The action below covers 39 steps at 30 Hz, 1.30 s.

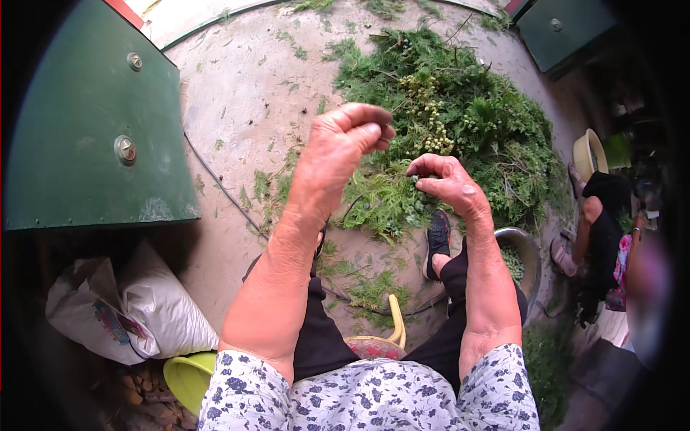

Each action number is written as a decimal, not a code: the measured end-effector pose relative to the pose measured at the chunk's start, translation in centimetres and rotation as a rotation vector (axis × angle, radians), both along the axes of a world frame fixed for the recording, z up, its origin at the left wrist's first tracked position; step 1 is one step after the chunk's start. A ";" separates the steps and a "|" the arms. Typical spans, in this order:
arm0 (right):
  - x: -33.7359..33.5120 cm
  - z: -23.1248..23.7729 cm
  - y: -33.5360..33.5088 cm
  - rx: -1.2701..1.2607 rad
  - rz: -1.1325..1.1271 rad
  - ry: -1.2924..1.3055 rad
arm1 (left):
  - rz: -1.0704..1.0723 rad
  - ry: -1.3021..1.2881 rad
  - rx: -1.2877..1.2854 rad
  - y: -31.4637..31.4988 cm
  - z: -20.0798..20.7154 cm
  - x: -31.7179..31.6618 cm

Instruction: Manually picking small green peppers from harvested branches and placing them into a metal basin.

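My left hand (352,133) is raised over the near left side of a large heap of cut evergreen branches (467,108). Its fingers curl in against the thumb; whatever they pinch, if anything, is hidden. Lower and to the right, my right hand (453,185) has its thumb and fingers bent round a small green sprig (418,207) with bluish-green cones, which hangs below the fingertips. Paler yellow-green cone clusters (428,118) lie on the heap. Beside my right knee, a metal basin (533,262) holds many small green cones (510,264).
A green metal door (93,129) stands at the left, above white sacks (162,305) and a yellow-green basin (188,377). A dark cable (223,187) crosses the floor. Another person (600,223) sits at the right near a cream basin (589,154). A yellow curved frame (395,320) rises between my legs.
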State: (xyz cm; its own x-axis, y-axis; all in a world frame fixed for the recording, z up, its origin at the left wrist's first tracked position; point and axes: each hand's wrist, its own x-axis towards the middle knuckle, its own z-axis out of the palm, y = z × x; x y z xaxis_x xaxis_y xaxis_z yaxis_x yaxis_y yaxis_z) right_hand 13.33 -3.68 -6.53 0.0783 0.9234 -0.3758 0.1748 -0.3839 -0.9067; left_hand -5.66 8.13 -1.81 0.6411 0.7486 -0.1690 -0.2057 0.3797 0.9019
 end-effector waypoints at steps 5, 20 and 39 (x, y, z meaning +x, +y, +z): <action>-0.5 7.2 -1.6 0.172 -0.013 0.116 | -0.448 0.234 0.574 -1.5 -0.4 1.1; -1.0 7.0 -2.5 0.571 -0.251 -0.308 | -0.330 0.234 0.405 -4.1 1.2 3.7; -0.1 6.8 -2.6 0.412 -0.546 0.139 | -0.186 0.183 0.216 -4.8 0.9 5.5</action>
